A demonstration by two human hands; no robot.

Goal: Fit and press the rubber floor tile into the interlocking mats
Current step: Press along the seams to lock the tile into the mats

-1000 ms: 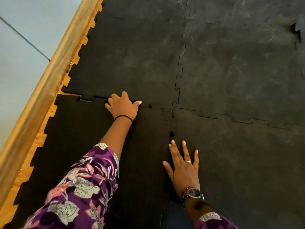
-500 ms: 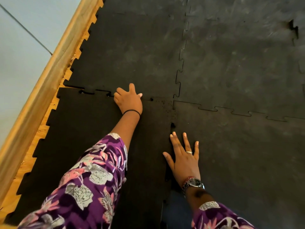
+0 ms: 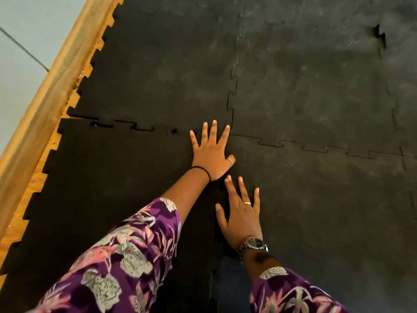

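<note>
A black rubber floor tile (image 3: 108, 181) with toothed edges lies at the near left, butted against the laid interlocking mats (image 3: 304, 91). My left hand (image 3: 211, 152) lies flat with fingers spread on the tile's far right corner, where several seams meet. Just behind it, my right hand (image 3: 240, 213) rests palm down, fingers apart, over the tile's right seam. Small gaps show along the tile's far seam to the left of my left hand. Neither hand holds anything.
A wooden skirting board (image 3: 52, 77) runs diagonally along the left, with bare wooden floor (image 3: 29, 188) showing between it and the mat teeth. A pale wall (image 3: 20, 26) lies beyond. One joint (image 3: 380, 35) at the far right stands slightly raised.
My left hand has slid right along the far seam to the tile's corner and gone from a curled fist to a flat spread palm. My right hand has stayed on the right seam.
</note>
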